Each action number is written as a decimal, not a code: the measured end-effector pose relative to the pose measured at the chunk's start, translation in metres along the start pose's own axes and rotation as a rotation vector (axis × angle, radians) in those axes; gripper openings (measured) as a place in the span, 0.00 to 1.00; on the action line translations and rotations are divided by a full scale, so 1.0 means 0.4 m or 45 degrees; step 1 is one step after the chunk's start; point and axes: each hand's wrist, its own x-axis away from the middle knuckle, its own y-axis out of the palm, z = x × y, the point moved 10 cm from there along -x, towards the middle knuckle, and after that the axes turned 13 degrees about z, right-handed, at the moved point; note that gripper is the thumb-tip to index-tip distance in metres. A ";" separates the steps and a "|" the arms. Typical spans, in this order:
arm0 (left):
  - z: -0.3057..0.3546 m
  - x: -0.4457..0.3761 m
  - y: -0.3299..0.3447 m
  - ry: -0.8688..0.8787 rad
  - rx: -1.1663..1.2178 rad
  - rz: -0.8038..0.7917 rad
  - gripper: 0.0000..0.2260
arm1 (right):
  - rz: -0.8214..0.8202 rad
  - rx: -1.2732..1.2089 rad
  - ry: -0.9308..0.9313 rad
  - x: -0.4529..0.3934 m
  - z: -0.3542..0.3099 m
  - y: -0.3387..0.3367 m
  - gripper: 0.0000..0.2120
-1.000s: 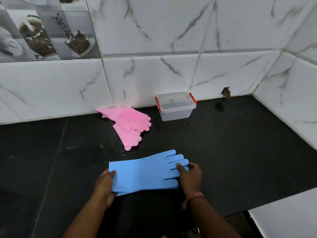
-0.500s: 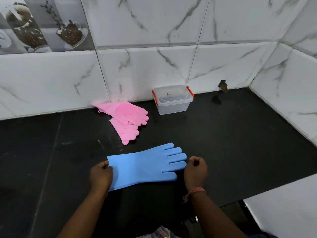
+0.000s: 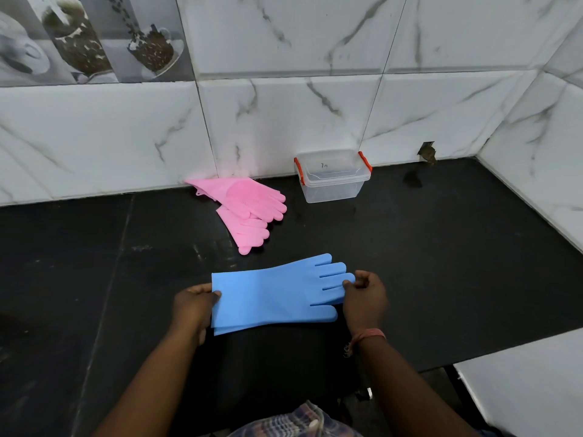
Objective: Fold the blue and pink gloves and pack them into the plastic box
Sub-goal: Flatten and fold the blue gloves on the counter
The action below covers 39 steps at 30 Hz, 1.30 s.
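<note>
Since 0.5 s ago, right hand [image 3: 364,298] pinched flat blue rubber gloves' [image 3: 271,294] fingertips; left hand [image 3: 194,305] gripped cuff end — fold abt to begin, lidded clear plastic box [image 3: 332,178] unopened.

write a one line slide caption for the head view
Left hand and right hand grip stacked blue rubber gloves on black counter.
</note>
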 end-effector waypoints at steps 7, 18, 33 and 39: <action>-0.033 -0.003 -0.003 -0.115 0.013 -0.025 0.12 | 0.010 -0.170 0.112 -0.013 0.009 0.001 0.08; -0.009 0.017 -0.010 0.052 -0.019 0.050 0.07 | 0.025 -0.100 0.105 -0.002 0.038 0.003 0.07; 0.005 0.016 -0.055 0.000 0.009 -0.026 0.11 | -0.082 0.456 -0.657 0.110 -0.130 0.100 0.11; 0.016 0.015 -0.034 0.125 0.056 0.016 0.10 | -0.164 0.881 -0.628 0.083 -0.104 0.154 0.27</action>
